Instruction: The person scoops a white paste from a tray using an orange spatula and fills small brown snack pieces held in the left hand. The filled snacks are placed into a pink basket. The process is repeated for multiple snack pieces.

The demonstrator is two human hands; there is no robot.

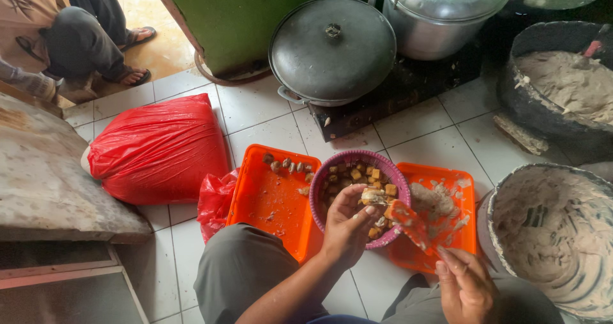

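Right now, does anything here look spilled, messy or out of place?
Mostly tidy. Pale paste is smeared across the right orange tray, and crumbs dot the left orange tray. The left hand holds a tofu piece over the purple basket.

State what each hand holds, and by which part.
Left hand cups a brown fried piece from beneath in its fingertips. Right hand grips an orange spatula by its lower end.

The floor point(268, 129) is laid with white square tiles with dark grout lines, stained in places. At the left stands a low worn slab point(45, 177) with a mottled grey-brown top. Behind, a green panel point(236, 17) rises from the floor. Beyond it, at the upper left, the ground point(156, 39) is yellowish and brightly lit.
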